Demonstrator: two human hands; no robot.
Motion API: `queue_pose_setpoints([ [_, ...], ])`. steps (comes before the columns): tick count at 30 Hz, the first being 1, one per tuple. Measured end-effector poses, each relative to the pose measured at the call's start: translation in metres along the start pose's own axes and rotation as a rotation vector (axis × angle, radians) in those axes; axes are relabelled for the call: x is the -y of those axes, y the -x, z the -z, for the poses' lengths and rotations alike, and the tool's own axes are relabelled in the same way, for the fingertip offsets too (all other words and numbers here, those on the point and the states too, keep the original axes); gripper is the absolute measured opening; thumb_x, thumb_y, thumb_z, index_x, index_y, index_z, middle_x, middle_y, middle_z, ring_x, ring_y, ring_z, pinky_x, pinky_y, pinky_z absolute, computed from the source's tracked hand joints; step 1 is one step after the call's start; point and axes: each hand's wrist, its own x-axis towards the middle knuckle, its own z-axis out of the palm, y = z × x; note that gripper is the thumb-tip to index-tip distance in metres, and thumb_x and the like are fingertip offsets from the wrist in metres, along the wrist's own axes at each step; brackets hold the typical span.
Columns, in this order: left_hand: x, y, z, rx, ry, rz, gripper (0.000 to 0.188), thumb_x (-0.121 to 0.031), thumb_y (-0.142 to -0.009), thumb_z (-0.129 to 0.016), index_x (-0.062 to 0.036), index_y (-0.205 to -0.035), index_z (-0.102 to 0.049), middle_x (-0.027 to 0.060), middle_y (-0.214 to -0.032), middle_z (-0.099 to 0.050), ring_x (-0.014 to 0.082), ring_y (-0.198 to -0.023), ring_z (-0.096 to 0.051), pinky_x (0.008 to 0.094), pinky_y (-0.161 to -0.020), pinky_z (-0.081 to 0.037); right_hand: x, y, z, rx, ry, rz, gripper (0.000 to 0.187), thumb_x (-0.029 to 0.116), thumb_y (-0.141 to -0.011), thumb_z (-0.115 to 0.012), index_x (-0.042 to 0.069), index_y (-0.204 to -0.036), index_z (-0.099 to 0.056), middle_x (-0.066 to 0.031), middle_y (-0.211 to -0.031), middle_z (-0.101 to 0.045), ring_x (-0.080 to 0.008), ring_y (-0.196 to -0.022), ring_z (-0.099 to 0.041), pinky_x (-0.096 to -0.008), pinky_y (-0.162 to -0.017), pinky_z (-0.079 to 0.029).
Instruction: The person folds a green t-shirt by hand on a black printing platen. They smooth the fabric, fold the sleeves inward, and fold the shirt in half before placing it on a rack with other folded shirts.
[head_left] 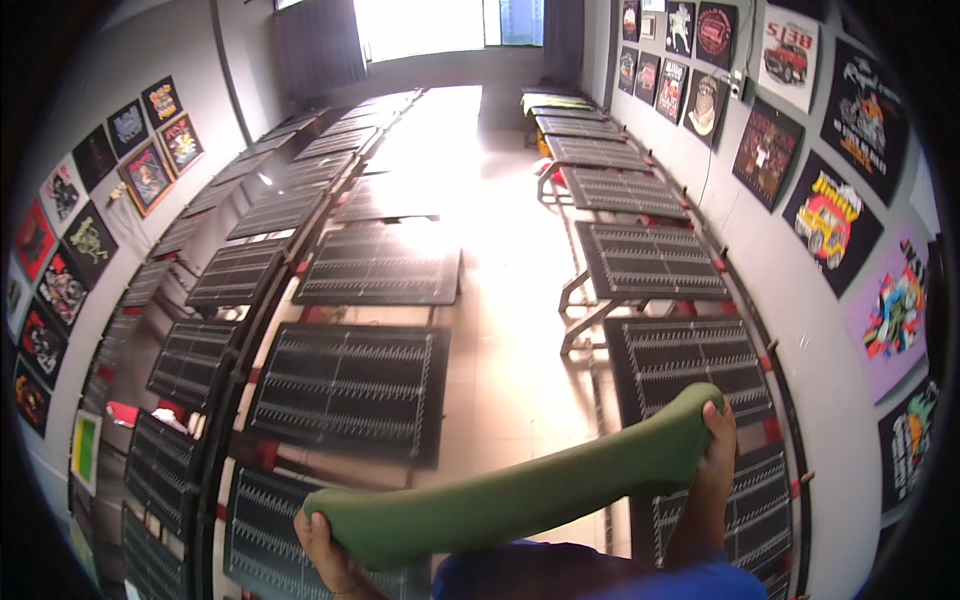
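Observation:
A length of plain green cloth [520, 492] stretches between my two hands, above the aisle and the nearest boards. Its left end is gripped by my left hand [324, 552], with the thumb on top and the fingers mostly hidden behind. Higher up, my right hand [718, 440] pinches the other end, so the cloth slopes upward to the right. It looks smooth and rolled or folded over at its edges. Part of a blue garment [590, 575] that I wear shows below the cloth.
Black boards [350, 385] with rows of white marks line the left, and similar boards [655, 260] line the right. A tiled aisle [505, 290] runs between them toward a bright window [425, 28]. Printed panels [835, 215] hang on both walls. Metal supports [590, 318] jut into the aisle.

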Motion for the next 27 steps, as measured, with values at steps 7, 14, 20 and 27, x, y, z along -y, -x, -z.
queue_pose_setpoints([
  [7,0.122,-0.236,-0.188,0.264,0.057,0.180,0.035,-0.027,-0.085,-0.065,0.0049,-0.098,-0.060,0.0074,-0.085,-0.063,0.0154,-0.077,-0.059,0.0276,-0.071,-0.048,-0.033,-0.151,0.027,-0.237,0.116,0.141,0.045,0.033,-0.081,-0.073,0.001,-0.107,-0.053,-0.0079,-0.096,-0.059,-0.0184,-0.087,-0.059,-0.0343,-0.076,-0.048],
  [14,0.232,-0.434,-0.311,0.428,-0.040,0.086,0.039,-0.034,-0.092,-0.059,0.0017,-0.106,-0.057,0.0093,-0.094,-0.064,0.0177,-0.085,-0.062,0.0326,-0.077,-0.051,-0.095,-0.366,-0.009,-0.383,0.233,0.091,0.041,0.034,-0.084,-0.069,0.003,-0.106,-0.053,-0.0061,-0.095,-0.057,-0.0169,-0.090,-0.057,-0.0335,-0.078,-0.048],
  [20,0.299,-0.567,-0.379,-0.112,0.053,0.071,0.030,-0.025,-0.094,-0.055,-0.0018,-0.113,-0.049,0.0110,-0.105,-0.058,0.0185,-0.096,-0.056,0.0342,-0.083,-0.050,-0.134,-0.636,-0.100,-0.035,-0.021,0.050,0.034,0.032,-0.084,-0.069,0.000,-0.094,-0.062,-0.0058,-0.081,-0.065,-0.0156,-0.072,-0.063,-0.0299,-0.067,-0.051],
  [27,0.418,-0.738,-0.436,-0.091,-0.046,0.010,0.035,-0.030,-0.093,-0.057,-0.0015,-0.112,-0.050,0.0107,-0.099,-0.059,0.0189,-0.089,-0.059,0.0340,-0.077,-0.051,-0.194,-0.888,-0.176,0.160,-0.065,-0.024,0.030,0.027,-0.084,-0.070,-0.001,-0.091,-0.065,-0.0065,-0.080,-0.067,-0.0151,-0.071,-0.064,-0.0297,-0.067,-0.052],
])
